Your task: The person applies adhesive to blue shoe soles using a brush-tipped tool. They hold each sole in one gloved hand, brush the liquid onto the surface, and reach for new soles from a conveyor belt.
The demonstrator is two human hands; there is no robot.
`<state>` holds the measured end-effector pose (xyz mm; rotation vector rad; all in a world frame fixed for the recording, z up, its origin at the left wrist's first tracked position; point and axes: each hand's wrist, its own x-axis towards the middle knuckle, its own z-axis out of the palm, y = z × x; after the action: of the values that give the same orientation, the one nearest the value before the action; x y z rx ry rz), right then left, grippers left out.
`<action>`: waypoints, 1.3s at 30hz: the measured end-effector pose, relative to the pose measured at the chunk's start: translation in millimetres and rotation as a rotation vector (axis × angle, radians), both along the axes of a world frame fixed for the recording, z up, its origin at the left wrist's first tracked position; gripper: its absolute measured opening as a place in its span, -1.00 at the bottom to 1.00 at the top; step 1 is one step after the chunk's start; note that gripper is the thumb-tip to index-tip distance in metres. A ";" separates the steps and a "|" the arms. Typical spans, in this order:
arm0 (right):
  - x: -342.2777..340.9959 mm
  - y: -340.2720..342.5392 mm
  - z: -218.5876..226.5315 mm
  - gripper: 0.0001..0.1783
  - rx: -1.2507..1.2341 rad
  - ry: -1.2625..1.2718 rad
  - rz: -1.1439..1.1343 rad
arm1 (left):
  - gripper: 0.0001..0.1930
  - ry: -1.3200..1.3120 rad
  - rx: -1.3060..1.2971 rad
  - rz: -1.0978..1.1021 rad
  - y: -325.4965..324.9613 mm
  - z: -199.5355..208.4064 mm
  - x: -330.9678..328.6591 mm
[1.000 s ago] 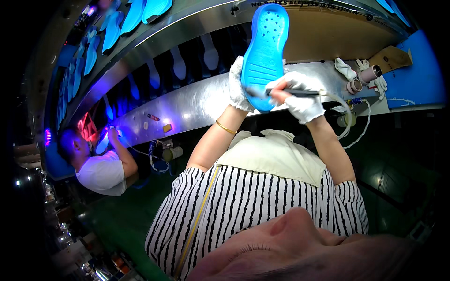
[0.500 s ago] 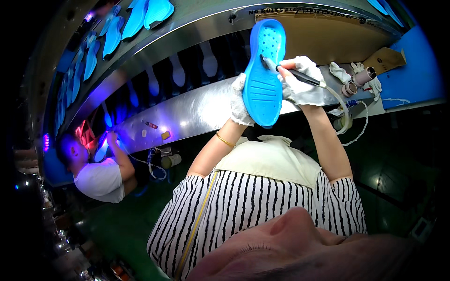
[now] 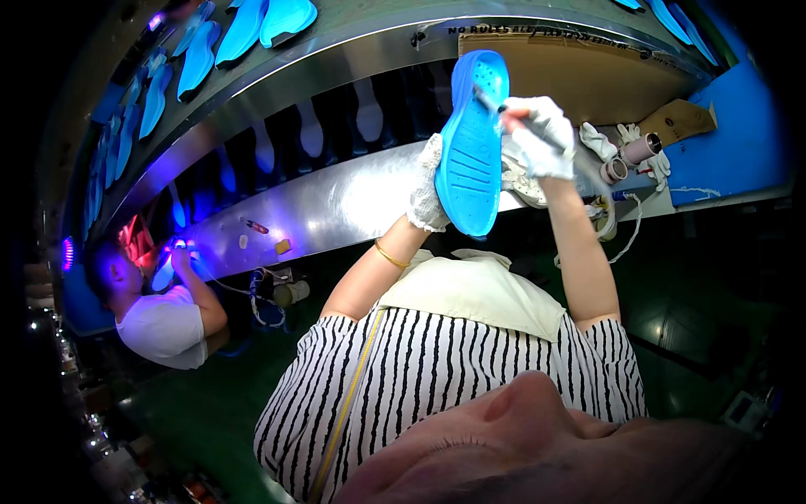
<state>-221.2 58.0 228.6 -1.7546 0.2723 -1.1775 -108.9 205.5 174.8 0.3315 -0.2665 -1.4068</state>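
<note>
A blue shoe sole stands nearly upright in front of me, its studded and grooved face turned toward me. My left hand, in a white knit glove, is closed on the sole's left edge; some of the fingers are hidden behind it. My right hand, gloved with some bare fingertips, pinches a brush. Its tip is at the upper end of the sole's face, among the small dimples. The right hand and the brush handle are blurred by motion, and a pale hose trails down from the handle.
A metal ledge runs below a shelf carrying several blue soles. Behind the sole is a cardboard sheet. White gloves and a pinkish cup sit at the right. A co-worker works at the far left.
The brush tip has moved toward the upper end of the sole, and my right hand has turned with it. The sole sits slightly lower in view, still in my left hand.
</note>
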 end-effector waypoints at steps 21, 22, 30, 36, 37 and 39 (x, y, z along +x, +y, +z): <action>-56.4 21.9 62.1 -0.71 -0.352 0.060 -0.039 | -0.09 -0.261 -0.454 -0.023 -53.8 117.3 121.7; -54.4 21.7 59.1 -0.71 -0.308 0.062 -0.028 | -0.08 -0.228 -0.396 0.111 -66.7 128.9 137.0; -56.4 30.5 35.7 -0.73 -0.263 0.168 -0.035 | -0.11 -0.038 -0.206 0.196 -79.2 130.2 152.0; -65.8 19.0 21.7 -0.72 -0.179 0.130 -0.034 | -0.42 -1.728 -0.174 0.724 -15.5 138.7 165.6; -65.2 18.7 18.8 -0.71 -0.180 0.135 -0.028 | -0.40 -2.078 -0.259 0.900 -6.4 149.4 189.0; -60.2 18.9 13.7 -0.70 -0.094 0.132 0.012 | -0.39 -2.521 -0.173 1.071 0.1 164.3 229.7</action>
<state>-281.4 76.9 242.3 -1.9171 0.2882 -1.0833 120.8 205.6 339.1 1.6212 -1.7964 0.8027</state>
